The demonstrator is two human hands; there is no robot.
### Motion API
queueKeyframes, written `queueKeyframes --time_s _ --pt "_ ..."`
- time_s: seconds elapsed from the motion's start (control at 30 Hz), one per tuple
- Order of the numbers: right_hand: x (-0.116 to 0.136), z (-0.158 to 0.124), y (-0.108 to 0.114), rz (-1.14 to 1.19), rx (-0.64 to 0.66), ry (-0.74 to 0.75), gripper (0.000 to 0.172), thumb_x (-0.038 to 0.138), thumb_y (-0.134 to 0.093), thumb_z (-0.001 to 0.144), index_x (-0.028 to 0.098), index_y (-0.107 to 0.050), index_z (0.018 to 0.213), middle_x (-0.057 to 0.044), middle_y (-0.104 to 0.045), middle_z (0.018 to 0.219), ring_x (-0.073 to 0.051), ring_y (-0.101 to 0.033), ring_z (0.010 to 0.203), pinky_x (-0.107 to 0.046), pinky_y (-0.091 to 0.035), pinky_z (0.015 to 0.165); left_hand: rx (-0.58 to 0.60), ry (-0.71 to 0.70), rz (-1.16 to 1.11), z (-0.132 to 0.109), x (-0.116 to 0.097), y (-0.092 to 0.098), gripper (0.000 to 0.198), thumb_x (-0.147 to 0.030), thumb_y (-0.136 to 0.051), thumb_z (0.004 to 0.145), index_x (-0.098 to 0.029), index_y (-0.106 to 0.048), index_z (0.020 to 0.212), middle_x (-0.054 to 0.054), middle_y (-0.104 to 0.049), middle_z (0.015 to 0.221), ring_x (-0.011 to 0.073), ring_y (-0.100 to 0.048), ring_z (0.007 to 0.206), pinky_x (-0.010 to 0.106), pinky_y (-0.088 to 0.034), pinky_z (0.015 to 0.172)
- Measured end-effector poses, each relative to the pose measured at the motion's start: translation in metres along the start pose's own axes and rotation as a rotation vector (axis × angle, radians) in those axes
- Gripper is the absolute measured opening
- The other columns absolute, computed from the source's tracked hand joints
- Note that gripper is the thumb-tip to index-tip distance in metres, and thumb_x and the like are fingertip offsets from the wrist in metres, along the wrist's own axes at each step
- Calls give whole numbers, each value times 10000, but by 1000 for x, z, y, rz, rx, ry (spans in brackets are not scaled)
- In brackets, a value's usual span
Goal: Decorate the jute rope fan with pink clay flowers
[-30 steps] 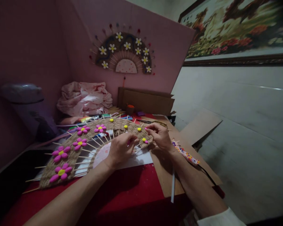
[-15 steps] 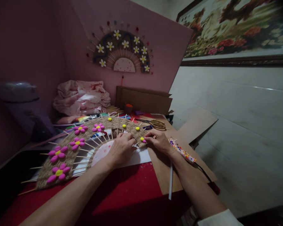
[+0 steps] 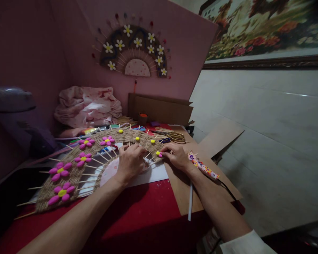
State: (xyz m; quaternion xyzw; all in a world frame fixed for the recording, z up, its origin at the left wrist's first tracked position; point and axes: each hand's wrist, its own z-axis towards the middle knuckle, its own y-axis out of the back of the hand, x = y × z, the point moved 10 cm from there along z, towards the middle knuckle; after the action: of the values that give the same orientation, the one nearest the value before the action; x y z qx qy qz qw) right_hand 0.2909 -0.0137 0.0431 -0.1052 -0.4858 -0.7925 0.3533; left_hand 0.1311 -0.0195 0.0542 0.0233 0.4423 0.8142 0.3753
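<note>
A half-round twine-woven fan [image 3: 74, 155] with wooden sticks lies in front of me. Pink flowers with yellow centres [image 3: 60, 170] sit on its left part, and bare yellow dots [image 3: 137, 138] follow along the right. My left hand [image 3: 132, 158] lies over the fan's inner half-circle [image 3: 110, 171], its fingers curled down onto the sticks and edge, fingertips mostly hidden. At the fan's right end my right hand [image 3: 176, 156] is closed in a pinch on a small pink petal [image 3: 160, 154], which touches the rightmost yellow dot [image 3: 158, 153].
Scissors [image 3: 175, 137] and thin sticks lie behind my right hand. A flower-patterned glue gun [image 3: 204, 169] with a black cord and a clear glue stick [image 3: 190, 203] are on cardboard to the right. Pink cloth [image 3: 88, 107] is heaped behind; a finished fan [image 3: 134, 49] hangs above.
The whole view has shifted slightly, so everything sits a little further left and up. My left hand has slid slightly left along the inner half-circle; the right hand keeps pinching at the same dot.
</note>
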Motion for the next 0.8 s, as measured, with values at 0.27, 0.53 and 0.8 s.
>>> queueKeyframes --time_s 0.27,0.53,0.8 --pt "1 1 0 -3 -12 26 60 139 -658 752 175 -665 704 -24 -659 726 -137 -565 685 -266 -412 650 59 -12 74 1 0 -7 193 -124 -469 830 -187 -645 785 55 -648 824 227 -586 836 382 -335 772" --pt "3 1 -2 5 3 33 66 132 -649 754 179 -663 709 -19 -648 709 -134 -556 669 -259 -408 635 60 -33 113 0 -4 -7 201 -126 -437 834 -188 -620 781 57 -651 815 229 -588 818 395 -318 744" --pt "2 1 -5 26 34 27 78 118 -627 757 175 -671 725 -26 -662 727 -136 -575 680 -256 -427 649 54 -57 81 -1 -7 -7 201 -125 -439 833 -197 -615 766 42 -659 796 214 -583 800 402 -315 779"
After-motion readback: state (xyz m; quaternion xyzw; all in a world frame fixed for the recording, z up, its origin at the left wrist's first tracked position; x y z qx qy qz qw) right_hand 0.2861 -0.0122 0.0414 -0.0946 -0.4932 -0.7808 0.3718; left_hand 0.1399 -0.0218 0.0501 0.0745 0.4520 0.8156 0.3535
